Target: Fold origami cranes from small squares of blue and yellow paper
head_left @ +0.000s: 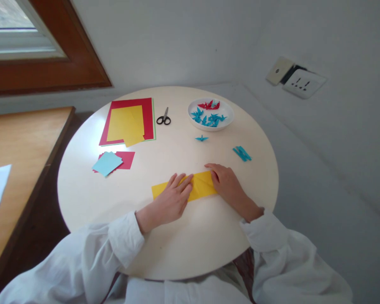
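Observation:
A long yellow paper strip (201,185) lies a little aslant on the round white table, in front of me. My left hand (171,200) rests flat on its left half, fingers stretched out and pressing it down. At the strip's right end, my right hand (229,185) has its fingers curled over the paper edge, the index finger along the far corner. The palm hides that end of the strip. Beyond the hands, a small blue paper crane (202,138) sits on the table.
A white dish (193,120) holds red and blue paper cranes. Black-handled scissors (164,117), large red and yellow sheets (126,122), light-blue squares (107,164) over red ones (128,160), and folded blue strips (242,153) lie around. A wooden table (22,143) stands left.

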The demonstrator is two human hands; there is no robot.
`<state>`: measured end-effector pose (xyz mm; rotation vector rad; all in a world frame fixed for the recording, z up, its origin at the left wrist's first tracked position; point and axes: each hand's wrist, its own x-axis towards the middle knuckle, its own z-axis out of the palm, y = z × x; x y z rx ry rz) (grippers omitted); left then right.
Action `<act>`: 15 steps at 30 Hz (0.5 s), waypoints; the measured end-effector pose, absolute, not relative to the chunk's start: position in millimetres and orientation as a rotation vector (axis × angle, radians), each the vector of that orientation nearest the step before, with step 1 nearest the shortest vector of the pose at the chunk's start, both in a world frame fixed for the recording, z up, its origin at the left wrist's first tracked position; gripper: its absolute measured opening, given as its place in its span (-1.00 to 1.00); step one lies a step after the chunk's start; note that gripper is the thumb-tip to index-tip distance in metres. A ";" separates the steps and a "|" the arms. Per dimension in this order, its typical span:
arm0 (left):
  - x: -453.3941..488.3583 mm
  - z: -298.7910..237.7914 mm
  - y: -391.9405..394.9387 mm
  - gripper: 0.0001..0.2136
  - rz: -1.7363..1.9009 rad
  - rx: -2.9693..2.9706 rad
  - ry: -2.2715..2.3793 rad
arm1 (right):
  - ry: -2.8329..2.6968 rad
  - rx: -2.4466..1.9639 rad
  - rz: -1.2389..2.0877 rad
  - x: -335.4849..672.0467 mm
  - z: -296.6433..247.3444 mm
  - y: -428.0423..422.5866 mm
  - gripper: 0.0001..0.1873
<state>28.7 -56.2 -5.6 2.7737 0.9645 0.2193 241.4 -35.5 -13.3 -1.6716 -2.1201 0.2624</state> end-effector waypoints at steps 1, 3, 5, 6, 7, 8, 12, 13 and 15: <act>28.8 -5.1 -56.3 -0.65 0.223 2.766 0.965 | -2.123 -1.667 0.261 241.7 -13.6 -35.7 -0.61; 29.0 -4.0 -56.4 -0.65 0.220 2.756 0.968 | -2.134 -1.662 0.265 242.1 -13.9 -36.2 -0.61; 29.2 -2.8 -56.3 -0.66 0.212 2.756 0.972 | -2.146 -1.664 0.272 242.2 -13.9 -36.7 -0.61; 29.3 -2.4 -56.3 -0.66 0.208 2.759 0.974 | -2.149 -1.666 0.275 242.0 -13.8 -37.0 -0.61; 29.4 -2.0 -56.2 -0.66 0.205 2.763 0.975 | -2.149 -1.669 0.277 241.8 -13.6 -37.4 -0.61; 29.4 -1.8 -56.1 -0.66 0.202 2.766 0.976 | -2.147 -1.674 0.277 241.4 -13.4 -37.8 -0.61; 29.6 -1.8 -56.1 -0.66 0.201 2.762 0.976 | -2.156 -1.691 0.268 240.1 -13.0 -40.2 -0.61; 29.7 -1.9 -56.1 -0.66 0.208 2.756 0.974 | -2.158 -1.691 0.266 240.0 -13.0 -40.8 -0.61; 29.8 -2.1 -56.1 -0.67 0.223 2.746 0.971 | -2.152 -1.687 0.273 240.5 -13.0 -41.6 -0.61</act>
